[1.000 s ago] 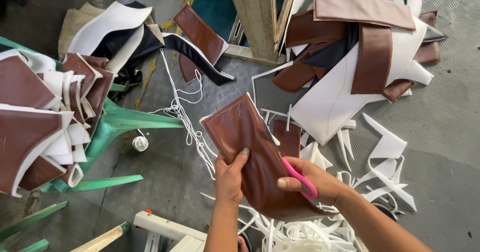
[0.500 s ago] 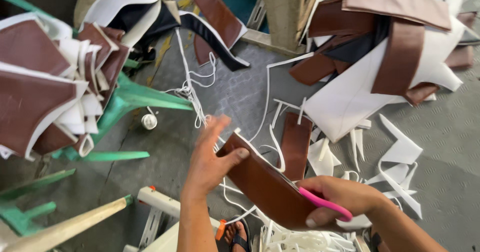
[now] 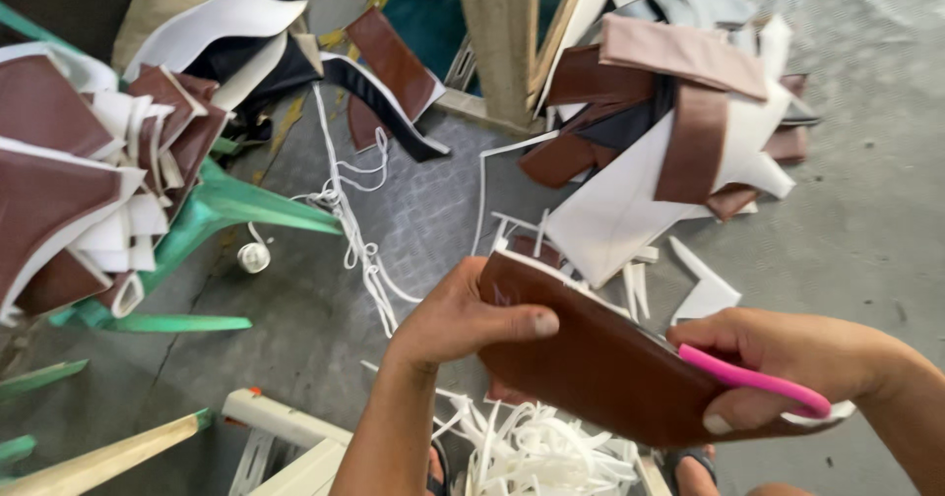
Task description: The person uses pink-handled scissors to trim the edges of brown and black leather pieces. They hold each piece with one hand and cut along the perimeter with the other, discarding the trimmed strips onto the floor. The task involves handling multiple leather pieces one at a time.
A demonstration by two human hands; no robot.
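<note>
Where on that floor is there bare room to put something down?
The grey floor right of the scrap heap is bare. A smaller free patch lies between the green chair, the white cord and the left hand. It is crowded at the chair's stacked brown pieces, and below the brown piece, where white strips pile up.

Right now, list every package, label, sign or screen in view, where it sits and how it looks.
None in view: only a brown leather piece held in both hands, pink-handled scissors in the right hand, and leather offcuts on the floor.
</note>
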